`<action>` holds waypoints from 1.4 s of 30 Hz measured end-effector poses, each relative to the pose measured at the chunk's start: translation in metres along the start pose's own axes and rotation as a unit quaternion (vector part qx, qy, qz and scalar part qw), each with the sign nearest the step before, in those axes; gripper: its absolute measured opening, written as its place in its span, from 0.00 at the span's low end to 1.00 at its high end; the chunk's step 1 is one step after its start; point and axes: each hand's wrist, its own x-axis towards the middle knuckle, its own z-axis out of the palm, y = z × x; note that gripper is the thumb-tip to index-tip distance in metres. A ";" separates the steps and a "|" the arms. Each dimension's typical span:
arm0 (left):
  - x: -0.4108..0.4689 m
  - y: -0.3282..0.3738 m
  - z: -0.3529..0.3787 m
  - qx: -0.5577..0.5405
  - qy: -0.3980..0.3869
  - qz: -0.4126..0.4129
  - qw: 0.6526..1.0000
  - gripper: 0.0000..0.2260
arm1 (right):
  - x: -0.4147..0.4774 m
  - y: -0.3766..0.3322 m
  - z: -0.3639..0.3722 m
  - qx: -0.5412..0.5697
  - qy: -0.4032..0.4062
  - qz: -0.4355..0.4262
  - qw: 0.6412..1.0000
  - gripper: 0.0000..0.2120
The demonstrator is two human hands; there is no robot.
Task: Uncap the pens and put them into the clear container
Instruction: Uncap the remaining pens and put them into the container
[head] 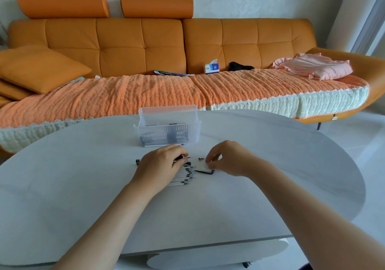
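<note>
We are looking down at a white desk (pixel 83 186) where the clear container (pixel 167 132) is standing. Just in front of the container, our left grip (pixel 164 163) is pinching an uncapped pen (pixel 184 157), and our right grip (pixel 225 158) is pinching a clear cap (pixel 205 170) with a black clip. A row of pens (pixel 183 177) is lying under the left grip, also in front of the container.

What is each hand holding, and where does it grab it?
The left hand grips a pen near its bare tip. The right hand curls over loose caps; whether it holds one cannot be told.
</note>
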 end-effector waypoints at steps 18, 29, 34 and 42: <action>-0.006 -0.016 -0.008 -0.054 -0.025 -0.025 0.998 0.04 | 0.016 -0.018 0.010 -0.086 0.021 -0.014 0.996 0.09; -0.007 -0.017 -0.019 -0.064 -0.019 -0.036 0.997 0.06 | 0.012 -0.039 0.014 0.016 0.077 -0.098 0.992 0.03; -0.007 -0.016 -0.021 -0.073 -0.024 -0.040 0.996 0.05 | 0.011 -0.042 0.019 0.065 0.087 -0.114 0.988 0.04; -0.009 -0.018 -0.023 -0.073 -0.029 -0.042 0.996 0.05 | 0.012 -0.046 0.022 0.070 0.091 -0.120 0.986 0.04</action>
